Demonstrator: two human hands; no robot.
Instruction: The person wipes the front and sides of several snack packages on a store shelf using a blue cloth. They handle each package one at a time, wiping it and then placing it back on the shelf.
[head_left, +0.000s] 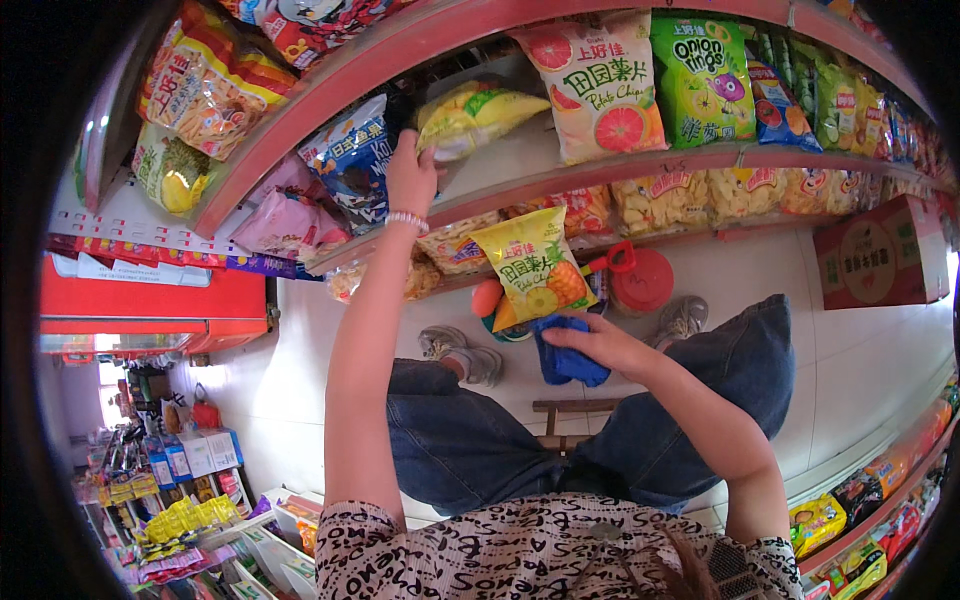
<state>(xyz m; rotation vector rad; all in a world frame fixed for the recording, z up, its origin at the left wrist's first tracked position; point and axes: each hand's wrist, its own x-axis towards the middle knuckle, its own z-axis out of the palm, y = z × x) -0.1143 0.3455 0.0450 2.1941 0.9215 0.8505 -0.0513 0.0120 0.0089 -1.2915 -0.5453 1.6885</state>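
My left hand (415, 174) reaches onto the upper snack shelf, at the left end of a yellow chip bag (480, 116) that lies on its side. Its fingertips are hidden in the dark gap behind, so I cannot tell whether it grips the bag. A blue snack bag (351, 161) leans just left of this hand. Lower down, my right hand (600, 341) clasps a crumpled blue cloth (566, 364). Right above the cloth, a yellow pineapple potato-chip bag (534, 266) stands upright in front of the shelf; what supports it is unclear.
Pink-grapefruit potato chips (596, 94) and green onion rings (703, 82) stand along the shelf (517, 187). On the floor are a red-lidded tub (643, 281) and a cardboard box (881, 251). A wooden stool (574, 409) shows between my knees. A red cabinet (150, 300) stands left.
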